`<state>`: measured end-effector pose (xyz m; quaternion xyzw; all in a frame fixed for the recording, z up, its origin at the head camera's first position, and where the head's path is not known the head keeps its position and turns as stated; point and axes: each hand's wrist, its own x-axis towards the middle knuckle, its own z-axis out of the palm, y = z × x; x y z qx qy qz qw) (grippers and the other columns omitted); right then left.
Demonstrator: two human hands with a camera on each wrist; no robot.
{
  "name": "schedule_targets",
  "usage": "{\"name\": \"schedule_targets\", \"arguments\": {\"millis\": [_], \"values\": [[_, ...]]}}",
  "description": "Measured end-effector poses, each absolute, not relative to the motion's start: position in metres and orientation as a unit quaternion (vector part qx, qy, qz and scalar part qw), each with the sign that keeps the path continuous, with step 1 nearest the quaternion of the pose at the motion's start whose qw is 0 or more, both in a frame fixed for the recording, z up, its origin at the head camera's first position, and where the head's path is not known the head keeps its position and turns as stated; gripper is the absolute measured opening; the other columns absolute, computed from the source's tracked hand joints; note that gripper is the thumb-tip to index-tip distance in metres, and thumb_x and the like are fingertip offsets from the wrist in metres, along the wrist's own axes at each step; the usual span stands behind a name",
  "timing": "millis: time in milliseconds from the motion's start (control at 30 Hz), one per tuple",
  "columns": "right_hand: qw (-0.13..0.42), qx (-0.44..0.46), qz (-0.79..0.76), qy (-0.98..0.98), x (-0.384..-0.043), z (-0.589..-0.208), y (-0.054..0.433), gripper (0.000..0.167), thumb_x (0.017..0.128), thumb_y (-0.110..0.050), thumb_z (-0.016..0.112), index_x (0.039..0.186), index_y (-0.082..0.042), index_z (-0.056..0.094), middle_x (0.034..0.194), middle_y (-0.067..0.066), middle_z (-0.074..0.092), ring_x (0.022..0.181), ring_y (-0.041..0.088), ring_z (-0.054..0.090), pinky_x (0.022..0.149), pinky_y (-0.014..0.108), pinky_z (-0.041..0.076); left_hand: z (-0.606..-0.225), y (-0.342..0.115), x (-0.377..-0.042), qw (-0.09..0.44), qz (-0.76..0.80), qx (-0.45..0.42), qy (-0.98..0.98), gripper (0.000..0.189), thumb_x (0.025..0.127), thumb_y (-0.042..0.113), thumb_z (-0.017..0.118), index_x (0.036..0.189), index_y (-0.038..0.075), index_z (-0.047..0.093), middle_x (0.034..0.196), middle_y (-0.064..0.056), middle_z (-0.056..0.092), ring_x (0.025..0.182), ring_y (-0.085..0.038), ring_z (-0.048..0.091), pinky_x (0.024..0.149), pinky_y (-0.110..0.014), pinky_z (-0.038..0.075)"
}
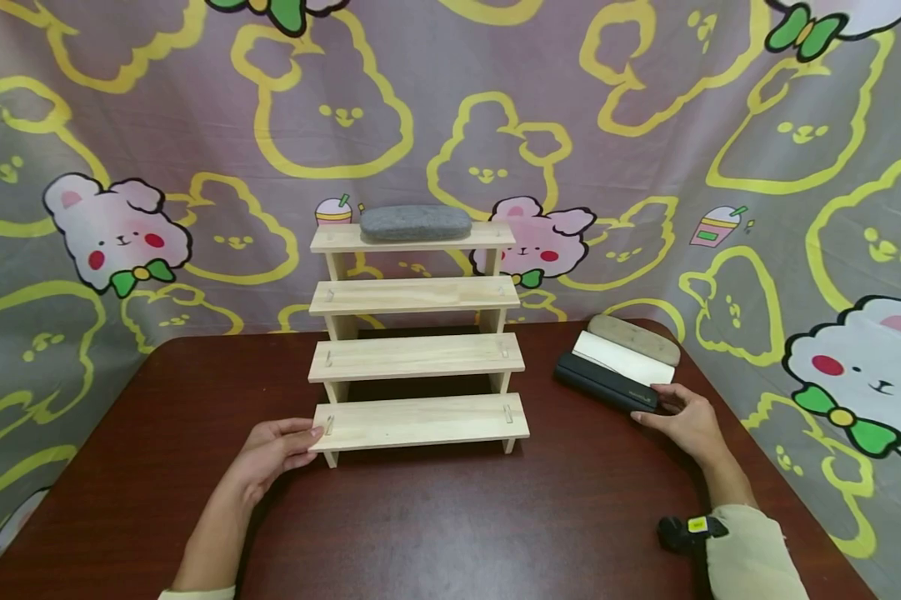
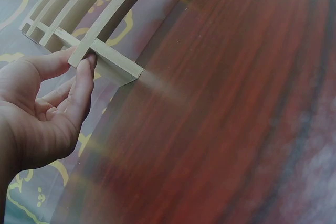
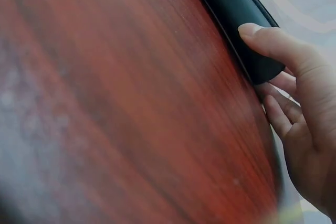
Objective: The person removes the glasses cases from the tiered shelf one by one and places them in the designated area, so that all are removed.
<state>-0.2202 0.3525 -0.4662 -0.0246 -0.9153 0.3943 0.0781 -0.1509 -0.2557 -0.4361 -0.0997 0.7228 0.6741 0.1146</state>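
Observation:
A four-step wooden display rack stands at the middle of the table, with a grey glasses case lying on its top step. My left hand pinches the left end of the lowest step between thumb and fingers; the left wrist view shows this hand at the corner of the board. At the right, my right hand grips the near end of a black glasses case. In the right wrist view, the thumb lies over the black case, and its fingers are partly hidden behind it.
Beside the black case lie a white case and a beige case, near the table's back right corner. A patterned cloth hangs behind and beside the dark wooden table. My right wrist wears a black strapped device.

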Motion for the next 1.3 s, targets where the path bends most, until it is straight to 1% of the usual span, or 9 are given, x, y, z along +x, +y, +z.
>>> {"name": "schedule_targets", "arguments": {"millis": [100, 167, 267, 1000, 1067, 1100, 1167, 1233, 1300], "values": [[0.079, -0.021, 0.39, -0.917, -0.2191, -0.4672, 0.352, 0.067, 0.079, -0.023, 0.089, 0.132, 0.005, 0.059, 0.131, 0.031, 0.06, 0.112, 0.038, 0.068, 0.07, -0.003, 0.042, -0.4364, -0.2557, -0.1507, 0.114, 0.674, -0.1, 0.723, 0.047, 0.098, 0.009, 0.065, 0.133, -0.018, 0.05, 0.086, 0.007, 0.067, 0.075, -0.001, 0.065, 0.07, -0.015, 0.061], [0.077, -0.019, 0.39, -0.918, -0.2183, -0.4674, 0.3519, 0.067, 0.079, -0.022, 0.089, 0.133, 0.005, 0.059, 0.132, 0.033, 0.059, 0.119, 0.049, 0.063, 0.07, -0.003, 0.041, -0.4365, -0.2557, -0.1506, 0.115, 0.675, -0.1, 0.722, 0.047, 0.098, 0.009, 0.065, 0.133, -0.018, 0.05, 0.086, 0.007, 0.067, 0.075, -0.001, 0.065, 0.07, -0.015, 0.061], [0.075, -0.016, 0.385, -0.92, -0.2171, -0.4674, 0.352, 0.067, 0.079, -0.022, 0.089, 0.133, 0.004, 0.059, 0.134, 0.034, 0.058, 0.121, 0.052, 0.061, 0.07, -0.003, 0.039, -0.4367, -0.2559, -0.1507, 0.115, 0.677, -0.1, 0.72, 0.046, 0.097, 0.009, 0.066, 0.132, -0.017, 0.051, 0.086, 0.007, 0.067, 0.075, -0.001, 0.066, 0.07, -0.015, 0.061], [0.074, 0.001, 0.379, -0.923, -0.2156, -0.4664, 0.354, 0.068, 0.08, -0.023, 0.088, 0.136, 0.002, 0.057, 0.132, 0.033, 0.058, 0.122, 0.053, 0.061, 0.074, -0.005, 0.038, -0.4362, -0.2561, -0.1523, 0.112, 0.685, -0.097, 0.713, 0.039, 0.097, 0.007, 0.066, 0.127, -0.015, 0.056, 0.084, 0.007, 0.067, 0.074, -0.001, 0.066, 0.069, -0.015, 0.061], [0.085, 0.002, 0.37, -0.925, -0.2157, -0.4659, 0.3542, 0.067, 0.08, -0.024, 0.089, 0.134, 0.002, 0.059, 0.128, 0.031, 0.061, 0.115, 0.049, 0.065, 0.073, -0.003, 0.04, -0.4366, -0.2567, -0.1527, 0.114, 0.685, -0.094, 0.714, 0.039, 0.097, 0.008, 0.066, 0.128, -0.015, 0.056, 0.084, 0.007, 0.067, 0.075, -0.001, 0.066, 0.069, -0.015, 0.061], [0.092, 0.003, 0.364, -0.927, -0.2159, -0.4656, 0.3544, 0.067, 0.079, -0.025, 0.089, 0.134, 0.001, 0.06, 0.126, 0.03, 0.063, 0.108, 0.042, 0.069, 0.072, -0.002, 0.041, -0.4368, -0.2569, -0.1527, 0.112, 0.686, -0.094, 0.713, 0.039, 0.097, 0.008, 0.066, 0.128, -0.015, 0.056, 0.084, 0.007, 0.067, 0.074, -0.001, 0.066, 0.069, -0.015, 0.061], [0.104, 0.002, 0.357, -0.928, -0.2165, -0.465, 0.3544, 0.066, 0.079, -0.026, 0.089, 0.133, 0.0, 0.061, 0.121, 0.028, 0.065, 0.095, 0.017, 0.071, 0.07, 0.0, 0.042, -0.4371, -0.257, -0.1527, 0.113, 0.685, -0.096, 0.714, 0.039, 0.097, 0.008, 0.066, 0.128, -0.015, 0.056, 0.084, 0.007, 0.068, 0.074, -0.001, 0.066, 0.069, -0.015, 0.061], [0.118, 0.0, 0.355, -0.927, -0.2173, -0.4642, 0.3537, 0.065, 0.078, -0.027, 0.09, 0.132, -0.002, 0.062, 0.118, 0.026, 0.066, 0.088, -0.004, 0.061, 0.068, 0.001, 0.042, -0.4376, -0.2573, -0.1528, 0.113, 0.684, -0.095, 0.714, 0.038, 0.097, 0.008, 0.066, 0.127, -0.014, 0.057, 0.084, 0.007, 0.067, 0.074, -0.002, 0.066, 0.069, -0.015, 0.061], [0.136, 0.003, 0.36, -0.923, -0.2178, -0.4634, 0.3511, 0.063, 0.078, -0.026, 0.09, 0.131, -0.003, 0.064, 0.117, 0.024, 0.066, 0.085, -0.016, 0.049, 0.068, 0.001, 0.04, -0.438, -0.2573, -0.1526, 0.114, 0.684, -0.097, 0.714, 0.038, 0.097, 0.008, 0.066, 0.127, -0.014, 0.057, 0.084, 0.007, 0.067, 0.074, -0.002, 0.066, 0.069, -0.015, 0.061]]}}
